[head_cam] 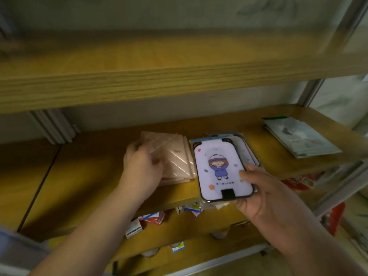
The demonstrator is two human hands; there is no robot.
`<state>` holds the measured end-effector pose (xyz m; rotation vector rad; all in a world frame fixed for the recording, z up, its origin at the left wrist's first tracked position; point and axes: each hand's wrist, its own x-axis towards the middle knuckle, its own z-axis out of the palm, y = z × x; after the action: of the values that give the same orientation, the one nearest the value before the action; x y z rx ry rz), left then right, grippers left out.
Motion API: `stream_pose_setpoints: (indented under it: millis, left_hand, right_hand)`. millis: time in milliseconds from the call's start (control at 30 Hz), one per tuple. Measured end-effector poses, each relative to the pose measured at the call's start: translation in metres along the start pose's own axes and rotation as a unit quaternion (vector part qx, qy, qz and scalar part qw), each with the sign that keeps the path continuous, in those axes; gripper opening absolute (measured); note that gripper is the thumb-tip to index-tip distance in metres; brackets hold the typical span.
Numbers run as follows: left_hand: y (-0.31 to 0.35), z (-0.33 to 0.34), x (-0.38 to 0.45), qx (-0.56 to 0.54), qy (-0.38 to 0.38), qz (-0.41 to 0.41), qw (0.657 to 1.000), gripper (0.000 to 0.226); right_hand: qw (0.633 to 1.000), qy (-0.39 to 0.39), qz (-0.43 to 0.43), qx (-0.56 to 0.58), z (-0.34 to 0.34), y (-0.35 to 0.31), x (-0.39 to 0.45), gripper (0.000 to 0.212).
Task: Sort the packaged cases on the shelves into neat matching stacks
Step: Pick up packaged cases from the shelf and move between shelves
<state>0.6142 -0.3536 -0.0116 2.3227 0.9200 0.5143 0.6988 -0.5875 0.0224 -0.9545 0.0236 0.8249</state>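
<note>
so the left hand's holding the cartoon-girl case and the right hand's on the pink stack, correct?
No, the hands are swapped. In the head view the right hand holds the cartoon-girl case, thumb on its face, and the left hand rests on the pink stack on the middle shelf.

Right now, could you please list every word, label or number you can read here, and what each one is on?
No text is legible.
Cartoon case in the right hand: one small line under the figure, too blurred to read.
Small boxes on the lower shelf: printing too small to read.
Red packaging at right: markings blurred.
Pink stack under the left hand: no text visible.
</note>
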Motion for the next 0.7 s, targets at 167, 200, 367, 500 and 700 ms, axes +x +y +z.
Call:
stream_pose_setpoints:
  millis: [167,200,367,500,700]
  left_hand:
    - [0.015,0.006,-0.013,0.147,0.032,-0.018,0.988,0.051]
    - [0.020,0.008,-0.017,0.143,0.039,-0.012,0.989,0.050]
    - [0.049,0.029,-0.039,0.113,0.067,0.056,0.990,0.050]
    - [0.072,0.048,-0.050,0.072,0.068,0.055,0.994,0.043]
    - [0.091,0.071,-0.064,0.057,0.092,0.039,0.993,0.041]
  right_hand:
    - [0.995,-0.060,0.001,-0.084,-0.030,-0.015,0.012,0.046]
    - [0.992,-0.067,-0.005,-0.104,-0.035,-0.020,0.014,0.044]
    - [0.978,-0.054,-0.074,-0.185,-0.066,-0.050,0.032,0.023]
    - [0.970,-0.036,-0.097,-0.219,-0.092,-0.077,0.055,0.019]
    - [0.935,-0.051,-0.083,-0.341,-0.100,-0.089,0.091,0.014]
